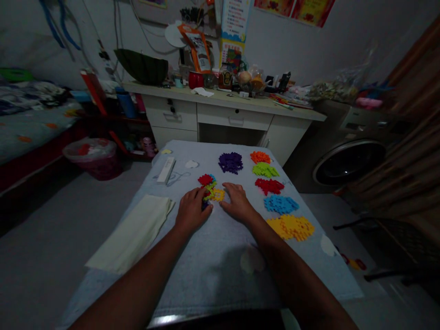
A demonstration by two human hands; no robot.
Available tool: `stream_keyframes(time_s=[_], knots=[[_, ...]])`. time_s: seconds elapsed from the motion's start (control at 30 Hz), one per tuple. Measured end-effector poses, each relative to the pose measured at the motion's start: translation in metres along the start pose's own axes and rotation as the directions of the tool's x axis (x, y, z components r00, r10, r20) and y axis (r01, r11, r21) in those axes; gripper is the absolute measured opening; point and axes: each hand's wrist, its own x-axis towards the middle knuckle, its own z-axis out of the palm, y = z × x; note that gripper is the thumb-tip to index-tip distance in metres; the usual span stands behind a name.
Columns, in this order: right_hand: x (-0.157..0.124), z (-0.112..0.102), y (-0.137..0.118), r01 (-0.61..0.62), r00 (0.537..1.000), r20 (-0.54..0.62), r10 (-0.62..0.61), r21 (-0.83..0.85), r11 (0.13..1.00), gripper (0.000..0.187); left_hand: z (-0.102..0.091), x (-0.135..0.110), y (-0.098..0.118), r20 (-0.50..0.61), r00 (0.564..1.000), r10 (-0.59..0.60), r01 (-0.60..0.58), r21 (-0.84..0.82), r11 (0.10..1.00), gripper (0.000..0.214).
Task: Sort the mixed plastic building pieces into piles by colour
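Note:
A small joined cluster of interlocking plastic pieces (209,187) in red, green, blue and yellow lies in the middle of the cloth-covered table. My left hand (192,208) grips its left side, hiding part of it. At the cluster's right edge is a yellow square piece (217,195) with an open centre. My right hand (238,201) curves beside that square, thumb and fingers apart, holding nothing that I can see. Loose pieces lie in piles by colour: purple (230,162), orange (260,157), green (265,169), red (269,186), blue (281,204) and yellow (292,227).
A folded pale cloth (132,233) and a white power strip (166,170) lie on the table's left. Behind stands a white desk (172,110) crowded with items. A washing machine (330,142) is at right, a pink bin (94,158) at left.

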Motion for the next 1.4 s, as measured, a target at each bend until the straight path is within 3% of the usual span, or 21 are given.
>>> stream_keyframes(time_s=[0.27,0.63,0.93,1.4], knots=[[-0.002,0.015,0.008,-0.008,1.0,-0.011,0.008,0.016,1.0,0.043,-0.005,-0.005,0.0,0.002,1.0,0.007,-0.007,-0.011,1.0,0.061],[-0.009,0.023,0.004,-0.012,0.998,-0.064,0.012,-0.001,1.0,0.045,-0.003,-0.008,-0.008,0.012,1.0,0.017,-0.016,-0.011,1.0,0.062],[-0.011,0.021,0.002,-0.011,0.997,-0.073,0.012,0.02,1.0,0.02,-0.007,-0.011,-0.007,0.013,1.0,0.024,-0.024,-0.012,1.0,0.062],[-0.017,0.013,-0.006,-0.023,0.998,-0.058,0.023,-0.008,1.0,0.018,-0.004,-0.011,-0.008,0.009,0.999,0.041,-0.041,0.028,0.999,0.062]])
